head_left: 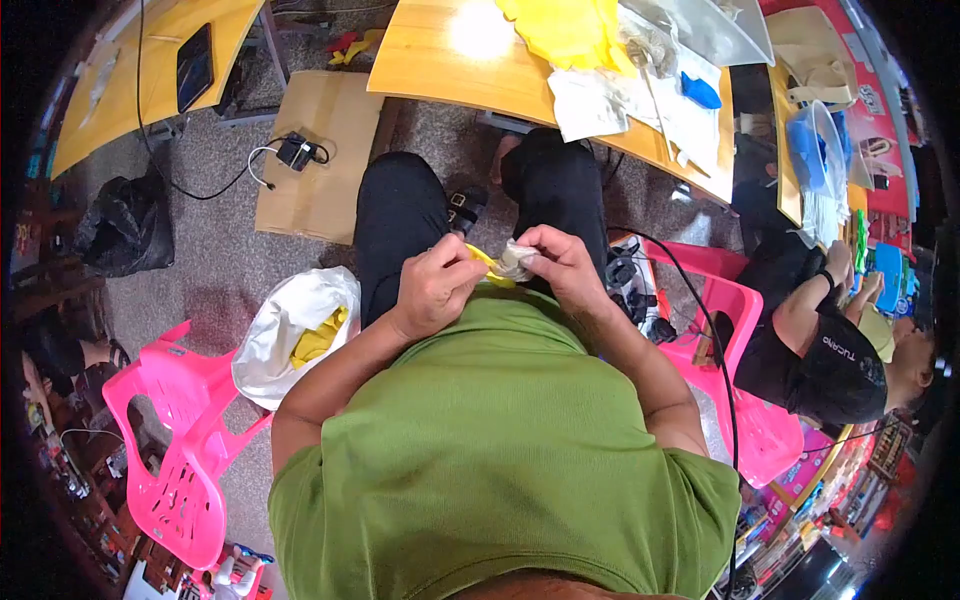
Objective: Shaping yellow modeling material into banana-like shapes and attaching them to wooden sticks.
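My left hand (437, 287) pinches the end of a small yellow piece of soft material (487, 260), close to my lap. A crumpled whitish-grey wad (516, 262) meets its right end, and the fingers of my right hand (567, 268) are closed on that wad. Whether the wad is stuffing or cloth, I cannot tell. Both hands are held just in front of my green shirt, with the two materials touching between them.
Ahead is a wooden table (430, 65) with yellow sheets (575, 30), white papers and a blue object (701, 91). A white bag (262, 345) with yellow pieces sits on a pink chair (180, 440) at left. Right of me, a person (820, 360) in black works beside another pink chair (735, 310).
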Available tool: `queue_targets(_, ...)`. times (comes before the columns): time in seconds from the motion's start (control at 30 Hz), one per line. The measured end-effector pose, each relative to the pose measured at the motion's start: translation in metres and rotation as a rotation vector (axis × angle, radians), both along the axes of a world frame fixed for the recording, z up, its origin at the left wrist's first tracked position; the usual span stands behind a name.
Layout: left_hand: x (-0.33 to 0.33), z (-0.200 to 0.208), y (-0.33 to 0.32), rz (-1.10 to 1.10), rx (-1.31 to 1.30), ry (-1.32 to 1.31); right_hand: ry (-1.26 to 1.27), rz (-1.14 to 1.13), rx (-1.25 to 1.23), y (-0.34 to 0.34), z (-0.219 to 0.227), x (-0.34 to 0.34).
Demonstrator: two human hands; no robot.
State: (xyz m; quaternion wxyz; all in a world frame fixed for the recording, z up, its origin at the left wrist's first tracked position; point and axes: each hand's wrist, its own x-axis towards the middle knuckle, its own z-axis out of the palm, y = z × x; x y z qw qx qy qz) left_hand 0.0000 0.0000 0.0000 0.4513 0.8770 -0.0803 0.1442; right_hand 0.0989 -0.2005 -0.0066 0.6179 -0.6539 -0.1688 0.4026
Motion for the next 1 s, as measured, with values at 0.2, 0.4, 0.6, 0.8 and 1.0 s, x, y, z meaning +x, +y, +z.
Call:
queue_targets(0.2,0.000,-0.001,-0.006,0.039,-0.139,-0.023,0.051,-0.092,0.118,0.002,-0.005,-0.009)
queue_targets(0.4,0.003,-0.002,-0.017,0.212,-0.585,0.276,0.170,-0.156,0.171,0.003,-0.005,-0.012)
queue_targets(0.6,0.015,-0.008,-0.022,0.302,-0.690,0.327,0.353,-0.272,0.332,0.007,-0.009,-0.011)
queue_targets(0.8,0.026,-0.006,-0.025,0.378,-0.527,0.268,0.247,-0.293,0.347,0.016,-0.007,-0.008)
queue_targets(1.0,0.031,-0.005,-0.024,0.342,-0.520,0.198,0.120,-0.300,0.296,0.024,0.012,-0.006)
